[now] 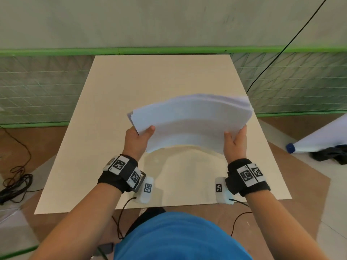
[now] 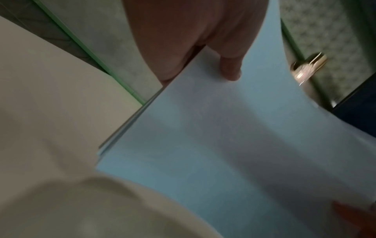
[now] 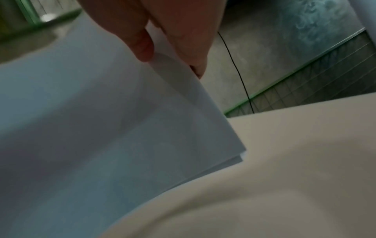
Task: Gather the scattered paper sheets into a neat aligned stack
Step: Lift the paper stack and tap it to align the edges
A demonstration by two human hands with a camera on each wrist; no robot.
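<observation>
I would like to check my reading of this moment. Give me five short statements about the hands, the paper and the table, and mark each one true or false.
1. Both hands hold the paper stack. True: the left hand grips its left edge, the right hand its right edge.
2. The stack lies flat on the table. False: it is lifted above the table and bowed upward in the middle.
3. The left thumb presses on the top sheet. True.
4. Loose sheets are scattered over the table. False: all the paper in view is in the hands.
5. The edges of the sheets are perfectly flush. False: the left wrist view shows several edges slightly offset.
</observation>
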